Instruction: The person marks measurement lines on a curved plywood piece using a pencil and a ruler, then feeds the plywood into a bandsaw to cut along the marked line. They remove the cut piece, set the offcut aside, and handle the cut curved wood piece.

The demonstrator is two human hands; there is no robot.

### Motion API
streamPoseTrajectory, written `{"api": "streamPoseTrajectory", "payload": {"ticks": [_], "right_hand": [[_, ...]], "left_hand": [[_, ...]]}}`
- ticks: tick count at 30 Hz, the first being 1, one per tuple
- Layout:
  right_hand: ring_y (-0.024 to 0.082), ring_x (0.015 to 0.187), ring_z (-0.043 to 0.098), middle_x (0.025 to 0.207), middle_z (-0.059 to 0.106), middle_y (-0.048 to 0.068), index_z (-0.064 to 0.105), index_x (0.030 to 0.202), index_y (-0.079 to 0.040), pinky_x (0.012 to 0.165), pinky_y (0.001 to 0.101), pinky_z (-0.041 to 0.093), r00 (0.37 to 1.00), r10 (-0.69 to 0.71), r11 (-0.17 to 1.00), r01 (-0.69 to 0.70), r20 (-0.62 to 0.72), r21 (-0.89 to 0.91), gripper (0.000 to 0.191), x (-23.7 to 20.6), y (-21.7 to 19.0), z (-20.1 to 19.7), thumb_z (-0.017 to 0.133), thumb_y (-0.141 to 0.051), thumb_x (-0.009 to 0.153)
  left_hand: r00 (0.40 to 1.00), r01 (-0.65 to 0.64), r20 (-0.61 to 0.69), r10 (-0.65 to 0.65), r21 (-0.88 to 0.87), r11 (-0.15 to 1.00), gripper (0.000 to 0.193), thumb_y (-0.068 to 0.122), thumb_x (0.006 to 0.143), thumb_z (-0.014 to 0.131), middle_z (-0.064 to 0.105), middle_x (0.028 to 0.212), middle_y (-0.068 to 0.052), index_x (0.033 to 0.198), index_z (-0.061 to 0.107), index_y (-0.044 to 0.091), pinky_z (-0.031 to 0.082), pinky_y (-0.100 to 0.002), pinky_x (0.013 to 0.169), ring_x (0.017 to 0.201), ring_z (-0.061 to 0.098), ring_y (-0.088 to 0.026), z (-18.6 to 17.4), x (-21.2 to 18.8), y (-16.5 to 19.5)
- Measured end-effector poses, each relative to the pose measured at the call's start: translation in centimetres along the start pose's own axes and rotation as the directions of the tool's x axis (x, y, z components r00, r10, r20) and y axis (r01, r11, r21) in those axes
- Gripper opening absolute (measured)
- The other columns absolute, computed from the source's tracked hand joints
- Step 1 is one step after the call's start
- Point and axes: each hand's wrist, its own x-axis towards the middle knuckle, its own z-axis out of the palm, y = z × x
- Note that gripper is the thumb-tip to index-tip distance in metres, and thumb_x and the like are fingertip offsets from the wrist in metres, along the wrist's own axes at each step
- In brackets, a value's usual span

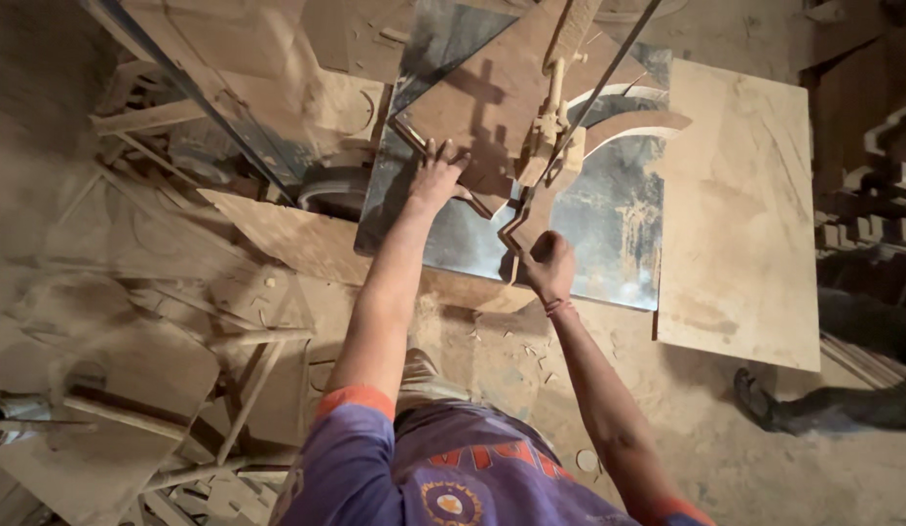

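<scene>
Sawdust coats nearly everything in this head view, floor and bench alike. 2 bare hands reach forward onto a metal-topped bench (pixel 609 234), the table of a bandsaw. The left hand (pixel 435 173) lies open and flat, fingers spread, pressing down on the near left corner of a brown wooden board (pixel 482 97) that rests tilted on the bench top. The right hand (pixel 550 265) is closed in a fist around the near end of a narrow zigzag-cut edge of that board, right at the near edge of the bench; a red thread band circles its wrist. Between the 2 hands, slightly farther away, stands the pale saw blade guide (pixel 550 122), with the thin blade running up and to the right from it. Curved wooden offcuts (pixel 633 122) lie just right of the guide, touching the bench top. A large pale plywood sheet (pixel 740 205) sits on the right, against the bench's right side. Left of the bench, scrap sticks and board cuttings (pixel 151 321) lie piled on the dusty floor. At the far right, near the floor, another person's dark shoe (pixel 760 399) shows.
</scene>
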Motion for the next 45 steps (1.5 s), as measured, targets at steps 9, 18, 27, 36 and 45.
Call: {"api": "streamPoseTrajectory", "payload": {"ticks": [9, 18, 27, 36, 45], "right_hand": [[0.039, 0.093, 0.060, 0.091, 0.070, 0.012, 0.064, 0.106, -0.009, 0.086, 0.0472, 0.049, 0.981, -0.126, 0.989, 0.111, -0.146, -0.101, 0.046, 0.0, -0.8, 1.5, 0.085, -0.028, 0.069], [0.028, 0.071, 0.068, 0.077, 0.071, 0.010, 0.068, 0.088, -0.010, 0.068, 0.0415, 0.054, 0.998, -0.068, 0.996, 0.068, -0.012, -0.050, 0.033, -0.6, 3.6, -2.7, 0.087, -0.029, 0.068], [0.035, 0.088, 0.067, 0.094, 0.071, 0.019, 0.064, 0.115, 0.001, 0.079, 0.0447, 0.055, 0.997, -0.067, 0.986, 0.061, -0.035, -0.154, 0.070, -1.3, 9.1, -5.1, 0.092, -0.037, 0.063], [0.044, 0.113, 0.056, 0.118, 0.063, 0.026, 0.056, 0.131, 0.003, 0.097, 0.0510, 0.047, 0.987, -0.012, 0.949, -0.039, -0.158, -0.313, 0.092, -0.9, 7.6, -2.1, 0.093, -0.048, 0.064], [0.047, 0.107, 0.053, 0.110, 0.061, 0.026, 0.060, 0.112, 0.003, 0.094, 0.0518, 0.047, 0.981, 0.072, 0.926, -0.133, -0.182, -0.353, 0.069, -0.5, 8.6, -2.9, 0.087, -0.037, 0.064]], "left_hand": [[1.000, -0.011, -0.024, 0.011, -0.002, 1.000, 0.094, 0.055, 0.066, 0.088, 0.034, 0.163, -0.015, 0.149, 0.051, 0.032, 0.036, -0.061, 0.114, 0.149, 0.022, -0.052, -0.1, 0.1, -0.4], [1.000, 0.003, -0.022, -0.001, 0.053, 0.999, 0.098, 0.059, 0.062, 0.088, 0.036, 0.161, -0.015, 0.150, 0.050, 0.036, 0.036, -0.060, 0.115, 0.148, 0.025, -0.051, -0.2, 0.7, -0.8], [1.000, -0.010, -0.009, 0.010, -0.032, 0.999, 0.084, 0.061, 0.070, 0.082, 0.039, 0.160, -0.009, 0.144, 0.057, 0.031, 0.025, -0.069, 0.115, 0.151, 0.028, -0.040, -2.0, -0.2, -1.5], [0.974, 0.118, -0.179, -0.138, -0.121, 0.986, 0.051, 0.058, 0.100, 0.059, 0.039, 0.163, -0.019, 0.131, 0.068, 0.019, 0.019, -0.065, 0.125, 0.154, 0.029, -0.037, -0.7, 3.8, -2.9], [0.936, 0.352, 0.033, -0.352, -0.178, 0.919, 0.110, 0.076, 0.075, 0.071, 0.009, 0.169, -0.022, 0.159, 0.033, 0.017, 0.000, -0.064, 0.122, 0.157, 0.001, -0.039, -2.2, 6.4, -4.3]]}}
